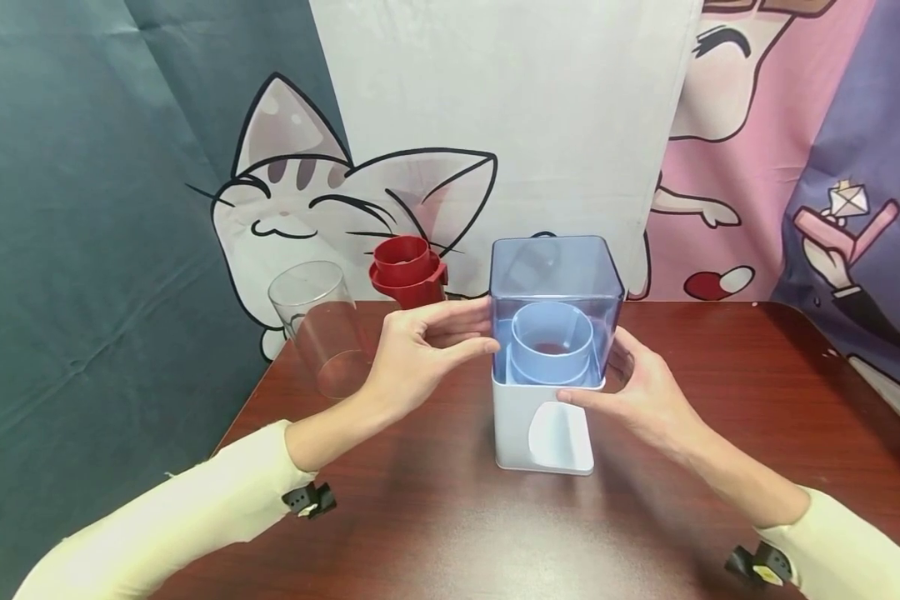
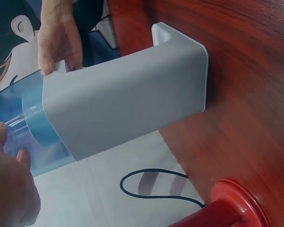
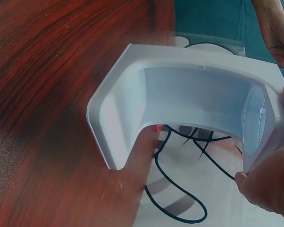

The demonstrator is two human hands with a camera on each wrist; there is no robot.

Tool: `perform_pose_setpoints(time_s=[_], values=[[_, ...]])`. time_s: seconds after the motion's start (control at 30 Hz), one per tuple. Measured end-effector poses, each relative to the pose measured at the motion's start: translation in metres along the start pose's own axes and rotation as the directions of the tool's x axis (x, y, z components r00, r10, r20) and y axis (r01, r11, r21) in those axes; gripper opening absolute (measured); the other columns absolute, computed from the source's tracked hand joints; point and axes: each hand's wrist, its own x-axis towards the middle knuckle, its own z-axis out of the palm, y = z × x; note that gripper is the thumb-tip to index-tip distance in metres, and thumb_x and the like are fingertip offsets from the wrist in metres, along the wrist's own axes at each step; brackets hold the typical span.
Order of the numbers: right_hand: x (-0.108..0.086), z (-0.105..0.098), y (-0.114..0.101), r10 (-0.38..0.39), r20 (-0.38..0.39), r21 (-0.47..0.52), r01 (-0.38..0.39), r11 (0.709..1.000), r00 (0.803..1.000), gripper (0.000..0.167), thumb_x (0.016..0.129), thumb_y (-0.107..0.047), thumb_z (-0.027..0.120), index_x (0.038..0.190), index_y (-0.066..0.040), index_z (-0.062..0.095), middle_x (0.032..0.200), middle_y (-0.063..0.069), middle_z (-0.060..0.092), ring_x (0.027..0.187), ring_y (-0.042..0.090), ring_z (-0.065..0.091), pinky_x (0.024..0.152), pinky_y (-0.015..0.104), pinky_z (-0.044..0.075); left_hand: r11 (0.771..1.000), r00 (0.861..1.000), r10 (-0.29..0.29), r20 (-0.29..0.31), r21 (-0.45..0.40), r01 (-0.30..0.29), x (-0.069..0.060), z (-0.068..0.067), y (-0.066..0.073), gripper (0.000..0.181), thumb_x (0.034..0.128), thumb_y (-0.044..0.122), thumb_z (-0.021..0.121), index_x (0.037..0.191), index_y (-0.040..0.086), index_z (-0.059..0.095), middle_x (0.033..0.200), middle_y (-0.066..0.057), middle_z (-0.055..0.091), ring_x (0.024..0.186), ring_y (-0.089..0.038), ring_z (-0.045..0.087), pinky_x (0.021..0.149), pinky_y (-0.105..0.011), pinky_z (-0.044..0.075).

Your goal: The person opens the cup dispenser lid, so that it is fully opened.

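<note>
Steadying a see-through blue container [image 1: 555, 265] over a white base [image 1: 512, 427], both hands were at work mid-table in the head view. The left hand [image 1: 408, 358] laid nearly straight fingers along the container's left wall, its thumb apart from them near the front corner. The right hand [image 1: 648, 387] gripped the right side near the join, thumb across the front and fingers bent behind. The container sat on the base, with a pale-blue tube [image 1: 551, 367] inside, so that pairing looked done or close to it; whether it was locked could not be told. A clear cylinder [image 1: 318, 333] and a red part [image 1: 411, 271] stood apart at the left rear, seemingly yet to be dealt with if they belonged to the set. The left hand partly hid the red part's lower end; beyond hung a printed cloth [image 1: 510, 108].

From the left wrist, the base's plain wall met the container along an even-looking edge, and nothing blocked the base's foot on the table [image 2: 255, 113].

From the right wrist, the base's hollow front showed, with a round opening [image 3: 254, 120] near the right thumb.
</note>
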Motion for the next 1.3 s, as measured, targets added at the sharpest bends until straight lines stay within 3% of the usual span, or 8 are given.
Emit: perform_pose_setpoints(time_s=[0.27,0.43,0.6,0.83,1.03,1.17,1.3], values=[[-0.001,0.001,-0.001,0.003,0.015,-0.01,-0.003,1.0,1.0,0.089,0.084,-0.023,0.094,0.157,-0.013,0.044,0.145,0.008,0.062,0.133,0.027,0.06,0.102,0.017,0.05,0.999,1.0,-0.001,-0.01,0.034,0.001,0.0,-0.002,0.0,0.047,0.0866,0.004,0.088,0.131,0.011,0.076,0.119,-0.001,0.079,0.109,-0.02,0.077,0.093,-0.036,0.061],[-0.002,-0.001,-0.004,-0.012,0.02,-0.02,0.012,1.0,1.0,0.09,0.086,-0.023,0.092,0.16,-0.016,0.042,0.147,0.005,0.06,0.138,0.026,0.056,0.104,0.014,0.046,0.997,1.0,0.011,-0.009,0.078,-0.01,0.003,-0.004,-0.001,0.051,0.091,0.006,0.085,0.139,0.012,0.068,0.131,0.0,0.074,0.117,-0.018,0.073,0.099,-0.034,0.059],[0.002,-0.004,-0.011,-0.045,0.006,0.019,0.045,0.999,0.999,0.09,0.086,-0.016,0.091,0.161,-0.018,0.041,0.149,0.004,0.058,0.141,0.025,0.053,0.107,0.013,0.044,0.992,0.996,-0.069,0.061,0.113,0.062,0.003,-0.005,-0.007,0.068,0.0944,0.014,0.083,0.155,0.019,0.051,0.152,0.003,0.06,0.136,-0.013,0.06,0.11,-0.033,0.051],[0.013,-0.012,-0.028,-0.149,-0.027,0.098,0.151,0.984,0.989,0.091,0.086,0.0,0.086,0.163,-0.017,0.04,0.152,0.009,0.055,0.139,0.02,0.052,0.112,0.014,0.041,0.975,0.967,-0.167,0.193,0.18,0.133,-0.002,-0.001,-0.021,0.098,0.0903,0.023,0.087,0.168,0.029,0.027,0.167,0.013,0.038,0.153,-0.011,0.039,0.12,-0.035,0.04],[0.026,-0.016,-0.044,-0.209,-0.05,0.244,0.215,0.946,0.977,0.104,0.086,0.007,0.084,0.169,-0.017,0.027,0.163,0.009,0.042,0.14,0.023,0.05,0.108,0.016,0.046,0.969,0.953,-0.183,0.24,0.206,0.135,-0.003,0.005,-0.037,0.115,0.0831,0.024,0.093,0.17,0.028,0.018,0.17,0.009,0.034,0.155,-0.012,0.034,0.125,-0.041,0.034],[0.033,-0.017,-0.053,-0.229,-0.055,0.358,0.233,0.904,0.972,0.108,0.085,0.009,0.084,0.17,-0.009,0.02,0.171,0.009,0.03,0.145,0.023,0.043,0.112,0.017,0.043,0.966,0.946,-0.197,0.259,0.214,0.142,-0.004,0.01,-0.047,0.121,0.081,0.027,0.095,0.17,0.031,0.013,0.171,0.008,0.03,0.157,-0.015,0.031,0.126,-0.05,0.032],[0.036,-0.018,-0.061,-0.235,-0.058,0.34,0.241,0.909,0.97,0.102,0.089,0.006,0.081,0.169,-0.01,0.021,0.173,0.007,0.029,0.151,0.024,0.037,0.114,0.018,0.041,0.978,0.945,-0.173,0.278,0.163,0.131,-0.006,0.016,-0.056,0.123,0.0801,0.023,0.095,0.169,0.036,0.011,0.171,0.011,0.029,0.157,-0.015,0.03,0.126,-0.053,0.031]])
